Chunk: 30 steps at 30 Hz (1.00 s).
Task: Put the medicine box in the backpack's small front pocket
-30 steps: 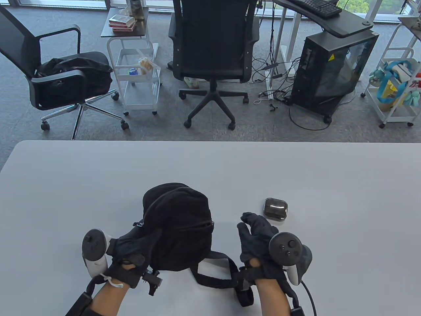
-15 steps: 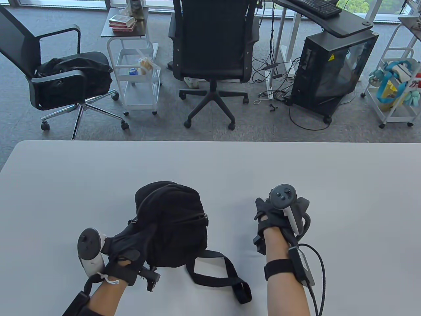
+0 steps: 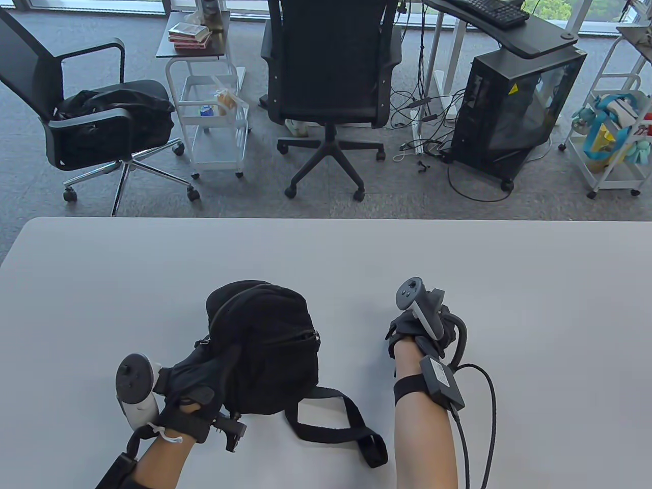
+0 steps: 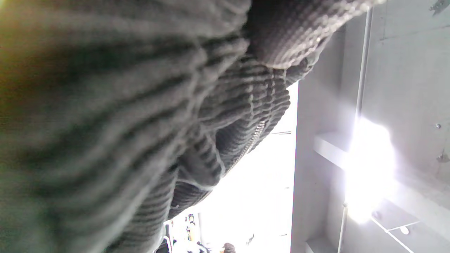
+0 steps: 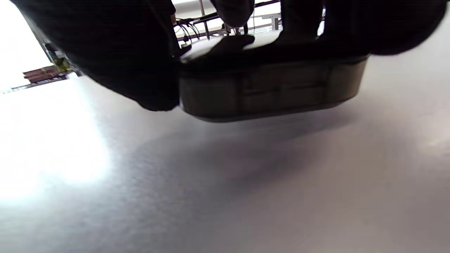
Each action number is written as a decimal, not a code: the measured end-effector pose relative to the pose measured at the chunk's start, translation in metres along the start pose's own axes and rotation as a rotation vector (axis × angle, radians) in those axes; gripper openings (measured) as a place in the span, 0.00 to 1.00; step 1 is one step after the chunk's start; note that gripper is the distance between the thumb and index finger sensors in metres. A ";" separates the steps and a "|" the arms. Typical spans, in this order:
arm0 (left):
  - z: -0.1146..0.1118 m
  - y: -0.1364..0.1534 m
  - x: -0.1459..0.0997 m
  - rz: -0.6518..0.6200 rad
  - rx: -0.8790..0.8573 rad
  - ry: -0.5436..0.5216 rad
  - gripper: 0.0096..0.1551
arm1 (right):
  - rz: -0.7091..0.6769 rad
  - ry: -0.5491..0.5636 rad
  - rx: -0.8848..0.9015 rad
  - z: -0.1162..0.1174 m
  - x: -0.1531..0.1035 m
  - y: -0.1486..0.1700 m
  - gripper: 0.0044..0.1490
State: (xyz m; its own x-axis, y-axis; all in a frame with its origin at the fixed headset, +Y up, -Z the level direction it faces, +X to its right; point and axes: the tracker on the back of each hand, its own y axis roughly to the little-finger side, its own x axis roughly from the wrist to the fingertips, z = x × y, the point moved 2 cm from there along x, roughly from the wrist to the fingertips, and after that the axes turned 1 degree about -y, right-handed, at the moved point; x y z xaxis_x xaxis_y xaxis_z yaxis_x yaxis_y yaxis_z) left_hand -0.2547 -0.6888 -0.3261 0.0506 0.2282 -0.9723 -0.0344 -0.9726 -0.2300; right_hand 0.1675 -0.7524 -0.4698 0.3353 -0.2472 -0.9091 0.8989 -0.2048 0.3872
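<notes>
A small black backpack (image 3: pixel 265 341) lies on the grey table (image 3: pixel 153 285), its front pocket zipper (image 3: pixel 300 338) running across the near right side. My left hand (image 3: pixel 196 384) grips the backpack's near left side; its fabric (image 4: pixel 140 123) fills the left wrist view. My right hand (image 3: pixel 415 331) is to the right of the backpack and covers the medicine box in the table view. In the right wrist view my fingers (image 5: pixel 140 52) grip the dark translucent medicine box (image 5: pixel 270 91) from above, lifted just clear of the table.
The backpack's strap (image 3: pixel 336 423) loops out on the table toward the near edge, between my arms. A cable (image 3: pixel 484 407) hangs from my right wrist. Office chairs (image 3: pixel 331 76), a white trolley (image 3: pixel 214 117) and a computer case (image 3: pixel 514 112) stand beyond the table's far edge.
My right hand moved from beside the backpack out to the medicine box, closed over it and raised it. My left hand pulled the backpack slightly left.
</notes>
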 end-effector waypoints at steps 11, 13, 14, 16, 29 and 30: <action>0.003 0.006 -0.001 0.051 -0.101 -0.016 0.26 | -0.477 0.032 0.579 -0.058 -0.129 -0.024 0.59; 0.003 0.006 -0.002 0.053 -0.100 -0.018 0.26 | -0.571 0.072 0.758 -0.063 -0.155 -0.029 0.55; 0.003 0.006 -0.002 0.053 -0.090 -0.014 0.26 | -0.616 0.105 0.864 -0.065 -0.169 -0.030 0.53; 0.002 0.006 -0.003 0.054 -0.074 -0.005 0.26 | -0.671 0.196 1.031 -0.062 -0.190 -0.030 0.51; -0.038 -0.002 -0.009 -0.001 0.044 0.186 0.26 | -0.664 0.378 1.120 -0.031 -0.210 -0.025 0.52; -0.040 -0.003 -0.010 -0.004 0.046 0.192 0.26 | -0.664 0.377 1.112 -0.030 -0.210 -0.026 0.53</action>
State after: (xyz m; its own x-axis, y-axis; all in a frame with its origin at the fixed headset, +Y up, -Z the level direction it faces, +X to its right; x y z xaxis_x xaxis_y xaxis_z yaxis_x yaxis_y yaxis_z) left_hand -0.2154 -0.6903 -0.3143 0.2400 0.2146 -0.9468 -0.0795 -0.9677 -0.2394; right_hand 0.0824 -0.6670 -0.2940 0.1476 0.4344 -0.8885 0.2772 -0.8805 -0.3845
